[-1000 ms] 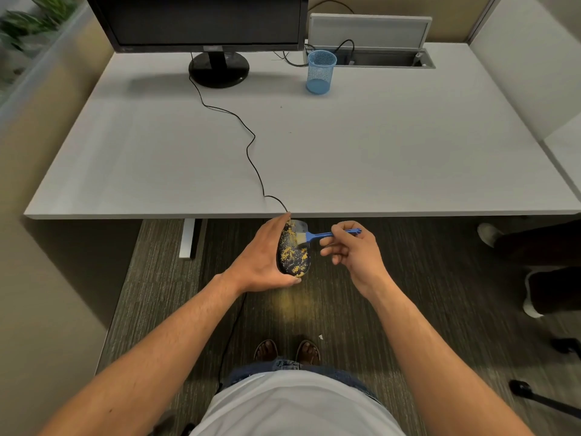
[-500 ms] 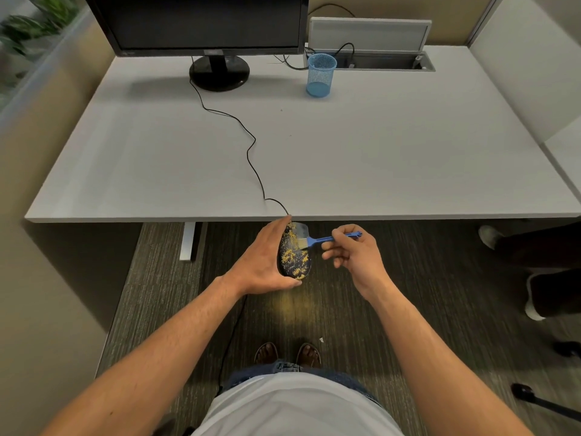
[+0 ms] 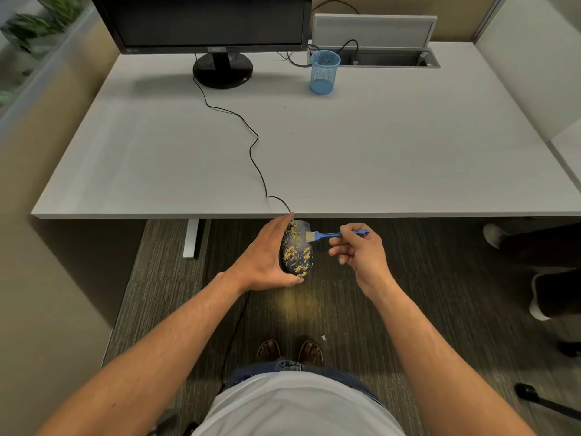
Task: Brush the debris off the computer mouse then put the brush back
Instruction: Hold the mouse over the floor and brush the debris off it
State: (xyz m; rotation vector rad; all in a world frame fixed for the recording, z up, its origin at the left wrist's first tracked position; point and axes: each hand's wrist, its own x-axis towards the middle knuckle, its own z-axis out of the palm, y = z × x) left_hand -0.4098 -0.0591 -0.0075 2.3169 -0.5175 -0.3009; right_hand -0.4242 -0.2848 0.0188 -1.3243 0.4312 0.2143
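My left hand grips the mouse just off the worktop edge; yellow debris has thinned slightly near its top. My right hand's fingers pinch the brush, bristles on the mouse. Plenty of sweeping remains.

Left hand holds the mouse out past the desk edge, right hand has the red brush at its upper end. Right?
Not quite: the head view shows the brush is blue, not red. The rest holds: left hand grips the mouse beyond the desk edge, right hand brushing its upper end.
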